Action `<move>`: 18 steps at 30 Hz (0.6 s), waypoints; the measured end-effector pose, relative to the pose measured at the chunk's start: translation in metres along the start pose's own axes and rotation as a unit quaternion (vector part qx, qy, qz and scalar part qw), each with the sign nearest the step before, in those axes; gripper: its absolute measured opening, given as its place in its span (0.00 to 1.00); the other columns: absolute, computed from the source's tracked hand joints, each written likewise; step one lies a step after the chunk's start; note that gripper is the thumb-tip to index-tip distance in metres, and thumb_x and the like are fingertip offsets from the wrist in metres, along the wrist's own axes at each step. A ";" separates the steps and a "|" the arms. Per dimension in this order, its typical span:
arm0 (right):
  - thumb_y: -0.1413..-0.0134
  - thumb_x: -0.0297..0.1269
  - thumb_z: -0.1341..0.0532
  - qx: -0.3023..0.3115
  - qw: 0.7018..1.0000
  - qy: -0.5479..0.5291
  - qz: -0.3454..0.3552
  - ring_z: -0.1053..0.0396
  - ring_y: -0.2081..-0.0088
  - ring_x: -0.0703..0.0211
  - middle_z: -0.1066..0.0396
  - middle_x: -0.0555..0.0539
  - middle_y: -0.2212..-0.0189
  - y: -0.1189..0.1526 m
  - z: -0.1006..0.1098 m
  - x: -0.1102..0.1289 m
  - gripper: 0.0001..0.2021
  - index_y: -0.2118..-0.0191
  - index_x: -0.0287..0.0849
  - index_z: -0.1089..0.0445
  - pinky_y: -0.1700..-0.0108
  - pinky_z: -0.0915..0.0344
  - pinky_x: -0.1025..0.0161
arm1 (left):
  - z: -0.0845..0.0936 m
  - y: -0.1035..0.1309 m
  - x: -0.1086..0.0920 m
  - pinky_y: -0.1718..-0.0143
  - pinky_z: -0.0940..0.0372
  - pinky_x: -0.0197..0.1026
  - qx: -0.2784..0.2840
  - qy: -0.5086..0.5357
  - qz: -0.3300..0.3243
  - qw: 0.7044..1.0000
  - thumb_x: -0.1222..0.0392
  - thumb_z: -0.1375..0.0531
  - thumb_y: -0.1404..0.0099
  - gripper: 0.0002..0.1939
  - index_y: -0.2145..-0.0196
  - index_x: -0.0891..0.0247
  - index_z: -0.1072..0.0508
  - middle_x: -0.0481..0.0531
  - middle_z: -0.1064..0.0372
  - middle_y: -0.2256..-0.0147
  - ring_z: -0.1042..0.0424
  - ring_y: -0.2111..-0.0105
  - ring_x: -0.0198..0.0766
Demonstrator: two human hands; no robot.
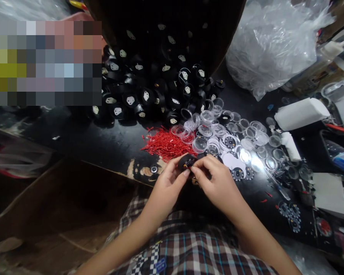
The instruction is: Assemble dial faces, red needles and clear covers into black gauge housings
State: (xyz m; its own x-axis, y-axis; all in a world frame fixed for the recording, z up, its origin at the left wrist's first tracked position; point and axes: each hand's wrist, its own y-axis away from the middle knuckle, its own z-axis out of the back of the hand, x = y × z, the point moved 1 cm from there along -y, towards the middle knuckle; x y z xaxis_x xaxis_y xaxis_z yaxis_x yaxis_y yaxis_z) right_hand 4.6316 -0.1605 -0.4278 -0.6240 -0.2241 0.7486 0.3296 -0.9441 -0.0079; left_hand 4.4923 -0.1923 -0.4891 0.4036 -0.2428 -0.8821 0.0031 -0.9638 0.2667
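My left hand [172,177] is closed around a small black round gauge [186,162], its printed dial face tilted up. Against that face, my right hand [213,173] has thumb and index finger pinched together; whatever is between them is too small to make out. Just beyond my hands lies a heap of thin red pointers [169,142]. Clear round plastic covers [208,116] are scattered to its right, some over a pile of printed dial discs [231,160]. Behind the heap stand many black gauge housings [146,97] with whitish metal plates on them.
A screwdriver [282,191] and several loose dials [291,214] lie at the right. A white roll [302,114] and a clear plastic bag [271,46] sit farther back. A small round metal part [154,169] rests near the table's worn front edge. The upper left is pixelated.
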 end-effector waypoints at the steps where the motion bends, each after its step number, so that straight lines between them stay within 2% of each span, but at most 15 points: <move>1: 0.39 0.30 0.41 0.001 1.000 -0.003 0.000 0.36 0.68 0.62 0.33 0.51 0.70 0.000 0.000 0.001 0.06 0.68 0.42 0.33 0.64 0.43 0.62 | 0.000 0.001 -0.003 0.49 0.34 0.37 -0.003 -0.008 -0.004 1.000 0.57 0.35 0.37 0.15 0.52 0.54 0.27 0.48 0.26 0.52 0.28 0.50 0.38; 8: 0.39 0.30 0.41 0.019 1.000 0.023 -0.010 0.36 0.69 0.61 0.31 0.51 0.72 0.006 0.000 0.006 0.09 0.72 0.43 0.35 0.64 0.43 0.62 | -0.004 0.007 -0.020 0.53 0.33 0.38 -0.050 -0.082 -0.019 0.995 0.60 0.34 0.41 0.11 0.59 0.58 0.24 0.49 0.25 0.62 0.26 0.58 0.41; 14: 0.39 0.32 0.41 0.009 0.999 0.021 -0.031 0.37 0.73 0.62 0.32 0.52 0.75 0.007 -0.003 0.005 0.12 0.74 0.43 0.37 0.67 0.44 0.62 | -0.002 0.008 -0.022 0.55 0.33 0.37 -0.066 -0.162 -0.038 0.984 0.62 0.36 0.41 0.11 0.58 0.56 0.23 0.48 0.24 0.62 0.26 0.61 0.40; 16: 0.39 0.35 0.40 0.016 0.999 0.020 -0.033 0.39 0.74 0.63 0.34 0.53 0.77 0.006 -0.002 0.004 0.14 0.77 0.43 0.38 0.68 0.45 0.62 | 0.000 0.006 -0.023 0.54 0.32 0.38 -0.047 -0.120 -0.008 0.992 0.60 0.35 0.40 0.11 0.58 0.57 0.23 0.48 0.24 0.61 0.26 0.59 0.41; 18: 0.39 0.36 0.40 0.011 1.000 0.012 -0.010 0.38 0.73 0.63 0.34 0.52 0.76 0.005 0.000 0.003 0.13 0.76 0.43 0.36 0.67 0.44 0.62 | 0.002 0.003 -0.023 0.53 0.31 0.40 -0.023 -0.033 0.049 0.998 0.58 0.34 0.41 0.14 0.56 0.57 0.23 0.49 0.23 0.61 0.25 0.59 0.41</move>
State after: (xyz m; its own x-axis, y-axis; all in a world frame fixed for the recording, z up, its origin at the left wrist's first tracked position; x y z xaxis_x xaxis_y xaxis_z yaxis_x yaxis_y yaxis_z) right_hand 4.6318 -0.1654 -0.4256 -0.6475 -0.2111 0.7322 0.3318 -0.9431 0.0215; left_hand 4.4816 -0.1895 -0.4685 0.3431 -0.3442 -0.8740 0.0089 -0.9292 0.3694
